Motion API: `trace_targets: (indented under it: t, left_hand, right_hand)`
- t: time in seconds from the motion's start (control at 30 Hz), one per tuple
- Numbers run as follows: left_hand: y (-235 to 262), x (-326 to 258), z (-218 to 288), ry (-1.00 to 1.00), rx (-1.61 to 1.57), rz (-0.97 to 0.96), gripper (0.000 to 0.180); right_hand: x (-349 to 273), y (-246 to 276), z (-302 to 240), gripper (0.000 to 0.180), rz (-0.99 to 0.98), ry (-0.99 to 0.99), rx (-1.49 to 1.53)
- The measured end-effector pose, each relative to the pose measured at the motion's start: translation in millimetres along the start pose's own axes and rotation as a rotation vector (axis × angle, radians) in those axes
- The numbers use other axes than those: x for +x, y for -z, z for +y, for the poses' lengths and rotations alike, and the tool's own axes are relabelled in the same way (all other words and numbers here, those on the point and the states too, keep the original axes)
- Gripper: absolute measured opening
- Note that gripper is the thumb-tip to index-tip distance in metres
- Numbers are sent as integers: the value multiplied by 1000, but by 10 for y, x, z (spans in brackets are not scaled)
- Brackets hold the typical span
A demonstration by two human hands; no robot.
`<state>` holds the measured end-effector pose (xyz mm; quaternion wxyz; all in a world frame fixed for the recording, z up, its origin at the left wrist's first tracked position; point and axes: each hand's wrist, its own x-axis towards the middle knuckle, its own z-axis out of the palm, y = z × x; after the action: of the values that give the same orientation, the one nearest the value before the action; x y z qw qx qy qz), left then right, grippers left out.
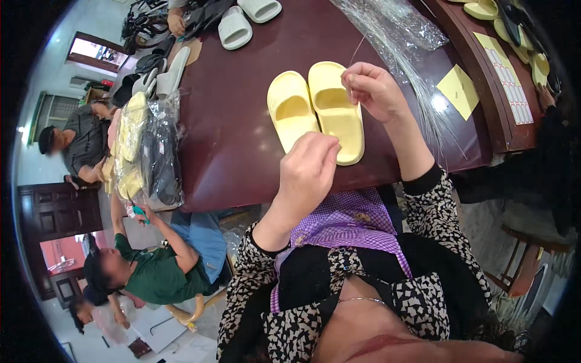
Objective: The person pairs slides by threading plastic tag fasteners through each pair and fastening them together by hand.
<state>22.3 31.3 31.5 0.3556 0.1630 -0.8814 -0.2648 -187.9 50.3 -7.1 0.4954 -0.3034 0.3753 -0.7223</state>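
A pair of pale yellow slippers lies side by side on the dark red table: a left slipper (pixel 290 100) and a right slipper (pixel 347 130), toes pointing away from me. My right hand (pixel 375 91) is over the right slipper's strap, thumb and fingers pinching a thin, clear strand (pixel 358 49) that sticks up above them. Fingers closed, my left hand (pixel 307 169) hovers at the heels and hides part of them. Whatever its fingertips may hold is too small or hidden to make out.
Many loose clear strands (pixel 417 100) and crumpled plastic film (pixel 393 21) lie to the right, beside a yellow card (pixel 458 92). Bagged slippers (pixel 160 151) fill the left edge. Grey slippers (pixel 235 29) sit at the far side. A co-worker in green (pixel 160 272) holds teal-handled scissors (pixel 140 213).
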Motion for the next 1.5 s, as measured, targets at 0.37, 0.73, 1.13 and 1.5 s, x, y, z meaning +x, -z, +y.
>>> trace_targets:
  t: [0.37,0.73,1.13,1.5]
  left_hand:
    - [-127,-498,-90,-89,-83,-137,12]
    - [-247,-561,-344,-67,-118,-180,8]
    - [-266,-208,-915,-16,-127,-119,7]
    - [-397,-11,-1198,75,46,-2,9]
  right_hand:
    - [-812,46,301,13,139,-215,-758]
    - [-892,-92,326,11,249,-23,-1163]
    - [-388,-109,454,11,253,233,-1505]
    - [-212,-167,365,12,282,292,-1332]
